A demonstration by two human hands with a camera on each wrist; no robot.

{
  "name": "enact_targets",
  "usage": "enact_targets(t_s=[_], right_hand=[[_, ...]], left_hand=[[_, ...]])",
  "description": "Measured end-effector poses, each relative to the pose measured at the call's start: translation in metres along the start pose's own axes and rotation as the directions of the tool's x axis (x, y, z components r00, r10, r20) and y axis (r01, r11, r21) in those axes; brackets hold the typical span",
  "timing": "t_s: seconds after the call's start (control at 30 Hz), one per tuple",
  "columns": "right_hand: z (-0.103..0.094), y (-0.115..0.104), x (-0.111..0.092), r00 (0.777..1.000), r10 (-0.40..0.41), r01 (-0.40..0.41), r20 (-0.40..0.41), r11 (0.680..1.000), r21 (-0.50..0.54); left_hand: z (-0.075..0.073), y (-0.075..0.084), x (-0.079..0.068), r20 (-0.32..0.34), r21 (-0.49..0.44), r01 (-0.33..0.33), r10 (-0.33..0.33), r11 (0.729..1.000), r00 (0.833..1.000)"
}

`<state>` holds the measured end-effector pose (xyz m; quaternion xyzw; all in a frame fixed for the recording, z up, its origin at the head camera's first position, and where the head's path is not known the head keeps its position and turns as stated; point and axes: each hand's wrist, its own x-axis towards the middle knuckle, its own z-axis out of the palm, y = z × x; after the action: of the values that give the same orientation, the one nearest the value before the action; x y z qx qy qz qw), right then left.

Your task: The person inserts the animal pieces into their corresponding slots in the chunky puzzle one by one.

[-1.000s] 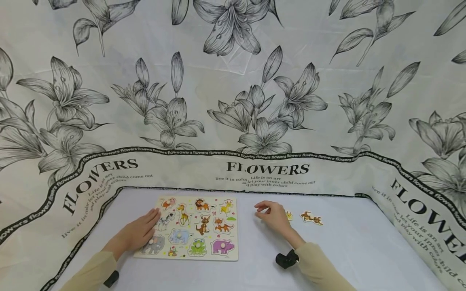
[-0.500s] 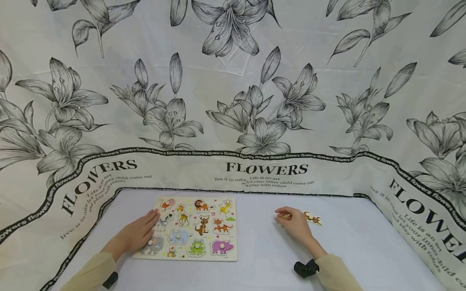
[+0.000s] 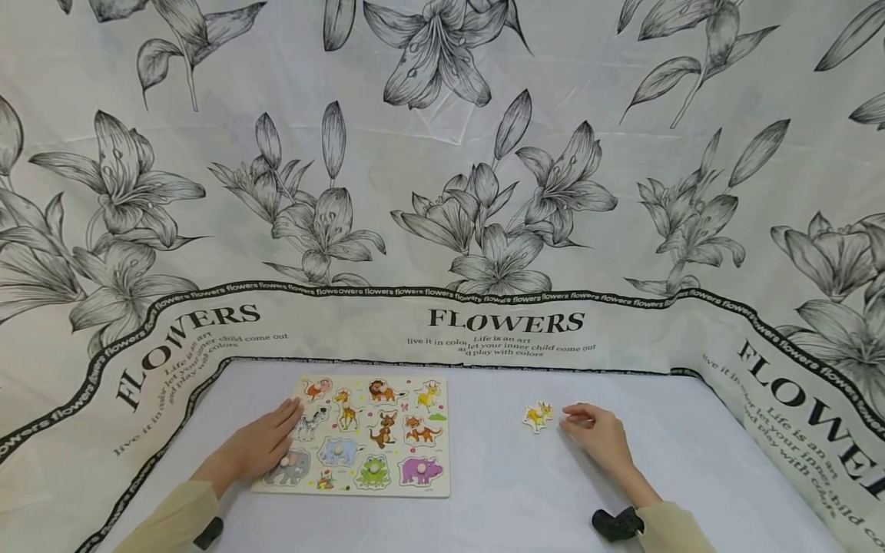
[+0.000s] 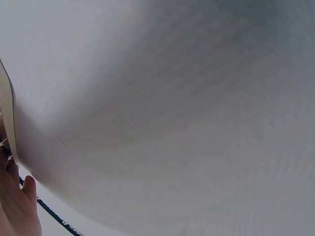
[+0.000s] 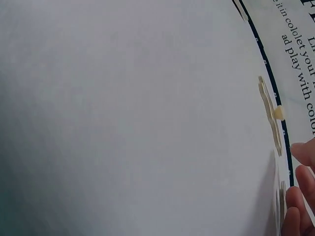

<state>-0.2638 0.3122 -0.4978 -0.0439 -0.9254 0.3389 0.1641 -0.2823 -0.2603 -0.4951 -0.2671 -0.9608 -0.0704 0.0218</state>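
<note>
My left hand (image 3: 256, 445) rests flat with fingers spread on the left edge of an animal peg puzzle board (image 3: 373, 488); part of it shows in the left wrist view. Knobs stand on the elephant, light-blue animal, frog and purple hippo pieces. My right hand (image 3: 600, 439), loosely curled, hovers just right of a yellow animal puzzle piece (image 3: 538, 415) lying on the table. In the right wrist view, that piece appears edge-on with its pale knob (image 5: 279, 112). Another thin puzzle piece (image 5: 282, 206) lies beside the right fingers, which largely cover it in the head view. No grip on it is visible.
The white tabletop (image 3: 498, 476) separates the board from the loose pieces. Behind and around it hangs a white cloth (image 3: 512, 330) with flower drawings and black-edged lettering. Dark wrist cameras (image 3: 618, 524) sit at the sleeves.
My right hand has moved right, uncovering the yellow piece and covering the brown animal piece that showed earlier. The left hand and the board have stayed in place.
</note>
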Motion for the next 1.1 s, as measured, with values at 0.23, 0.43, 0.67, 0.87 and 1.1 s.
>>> enact_targets(t_s=[0.23,0.43,0.67,0.87,1.1], right_hand=[[-0.012,0.015,0.005,0.993,0.083,-0.087,-0.080,0.995,-0.040],[-0.016,0.026,0.009,0.977,0.156,-0.163,-0.143,0.986,-0.033],[-0.015,0.028,0.012,0.965,0.219,-0.227,-0.146,0.973,-0.040],[-0.015,0.027,0.015,0.966,0.230,-0.238,-0.122,0.969,-0.059],[-0.017,0.027,0.018,0.968,0.241,-0.246,-0.076,0.967,-0.071]], left_hand=[[-0.001,0.000,0.000,0.001,-0.008,0.009,-0.009,1.000,1.000],[-0.002,0.000,0.001,0.012,-0.009,0.007,-0.007,1.000,1.000],[-0.003,0.002,0.001,0.016,-0.015,0.020,-0.020,1.000,1.000],[-0.004,0.003,0.000,0.019,-0.014,0.004,-0.004,1.000,1.000],[-0.005,0.001,0.000,0.023,-0.007,-0.004,0.004,1.000,1.000]])
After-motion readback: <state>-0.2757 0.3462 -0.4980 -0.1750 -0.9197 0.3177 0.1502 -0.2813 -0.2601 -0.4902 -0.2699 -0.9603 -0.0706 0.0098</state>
